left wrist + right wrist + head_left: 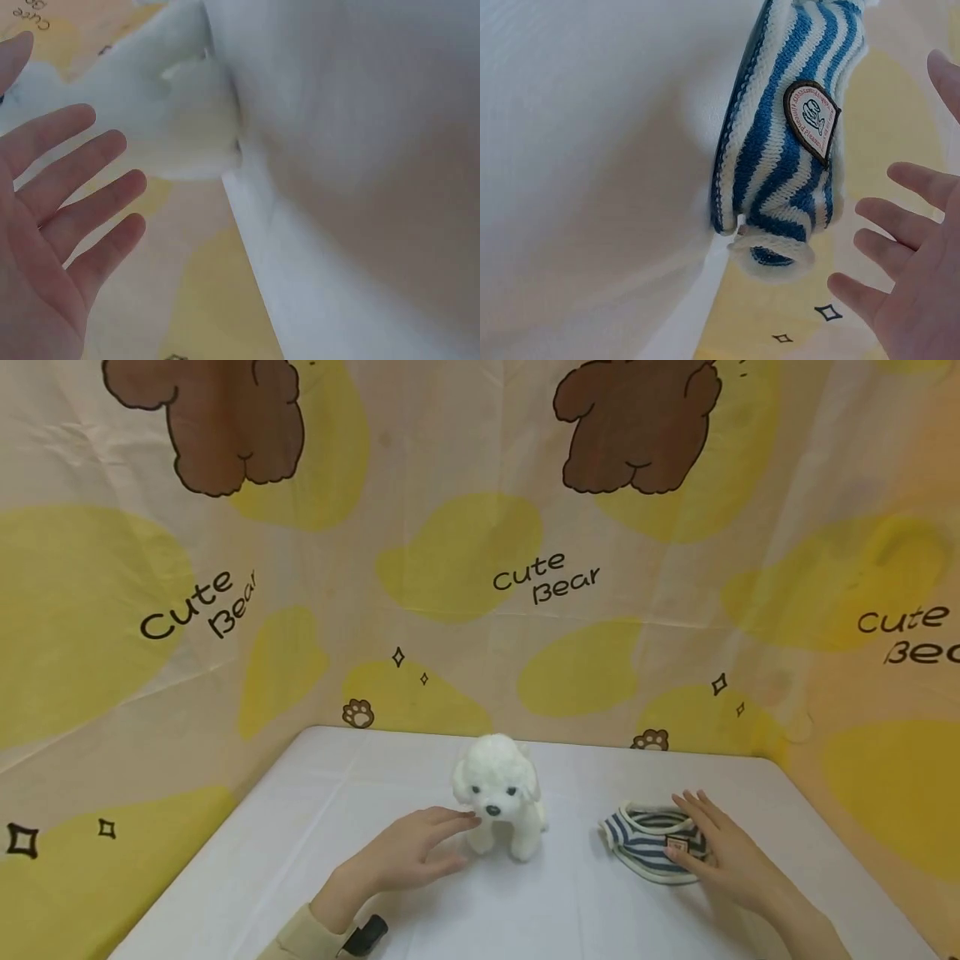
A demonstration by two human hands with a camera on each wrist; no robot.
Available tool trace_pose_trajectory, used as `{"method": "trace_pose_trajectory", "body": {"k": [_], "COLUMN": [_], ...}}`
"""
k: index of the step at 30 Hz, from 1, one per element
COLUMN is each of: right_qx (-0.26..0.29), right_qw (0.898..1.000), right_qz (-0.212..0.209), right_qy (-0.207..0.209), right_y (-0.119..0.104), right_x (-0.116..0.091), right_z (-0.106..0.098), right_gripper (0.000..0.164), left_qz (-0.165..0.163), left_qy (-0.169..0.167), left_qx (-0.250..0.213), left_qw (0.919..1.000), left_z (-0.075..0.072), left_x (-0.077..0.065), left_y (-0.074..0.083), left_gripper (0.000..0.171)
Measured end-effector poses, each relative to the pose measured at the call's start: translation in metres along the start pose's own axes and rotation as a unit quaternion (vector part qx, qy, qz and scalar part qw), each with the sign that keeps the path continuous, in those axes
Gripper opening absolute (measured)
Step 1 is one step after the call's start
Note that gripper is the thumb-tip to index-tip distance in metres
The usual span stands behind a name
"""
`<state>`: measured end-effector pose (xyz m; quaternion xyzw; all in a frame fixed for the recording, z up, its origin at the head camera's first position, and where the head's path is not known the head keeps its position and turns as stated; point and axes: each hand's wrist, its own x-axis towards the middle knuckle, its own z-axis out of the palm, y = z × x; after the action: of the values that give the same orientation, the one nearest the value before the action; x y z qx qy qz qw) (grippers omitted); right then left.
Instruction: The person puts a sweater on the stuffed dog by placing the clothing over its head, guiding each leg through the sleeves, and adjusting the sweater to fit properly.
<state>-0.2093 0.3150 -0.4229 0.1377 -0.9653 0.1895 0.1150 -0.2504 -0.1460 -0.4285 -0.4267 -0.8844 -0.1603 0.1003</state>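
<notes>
White tabletop (562, 918); 2 hands (408, 853) (738, 864) near plush dog (497, 775), striped sweater (641, 852)

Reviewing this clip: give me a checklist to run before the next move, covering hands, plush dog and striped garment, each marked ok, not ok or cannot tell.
1. Plush dog upright on the table: ok, it stands on its legs.
2. Striped garment within reach: ok, it lies on the table beside the right hand.
3. Right hand gripping the garment: not ok, the right wrist view shows a gap between fingers and knit.
4. Left hand free: ok, fingers extended, holding nothing.
5. Left hand touching the dog: cannot tell, they overlap in view.
6. Badge on the garment visible: ok.
</notes>
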Motion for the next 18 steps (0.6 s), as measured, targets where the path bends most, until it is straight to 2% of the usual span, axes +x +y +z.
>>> {"method": "trace_pose_trajectory", "body": {"k": [5, 9, 14, 18], "right_qx": [0.018, 0.036, 0.055, 0.069], "right_qw": [1.000, 0.999, 0.998, 0.995], "right_qz": [0.012, 0.012, -0.008, -0.020], "right_qy": [-0.005, 0.000, 0.033, 0.070], "right_y": [0.002, 0.008, 0.018, 0.024], "right_x": [-0.002, -0.003, -0.003, -0.002], "right_z": [0.000, 0.003, 0.006, 0.007], "right_gripper": [0.074, 0.075, 0.072, 0.067], "left_qz": [0.035, 0.078, 0.110, 0.134], "left_qy": [0.000, 0.018, 0.017, 0.018], "left_qx": [-0.026, -0.039, -0.057, -0.054], "left_qw": [0.9991, 0.9960, 0.9922, 0.9893], "left_z": [0.011, 0.022, 0.034, 0.040], "left_x": [0.011, 0.023, 0.041, 0.058], "left_y": [0.013, 0.020, 0.037, 0.054], "left_gripper": [0.051, 0.051, 0.045, 0.044]}}
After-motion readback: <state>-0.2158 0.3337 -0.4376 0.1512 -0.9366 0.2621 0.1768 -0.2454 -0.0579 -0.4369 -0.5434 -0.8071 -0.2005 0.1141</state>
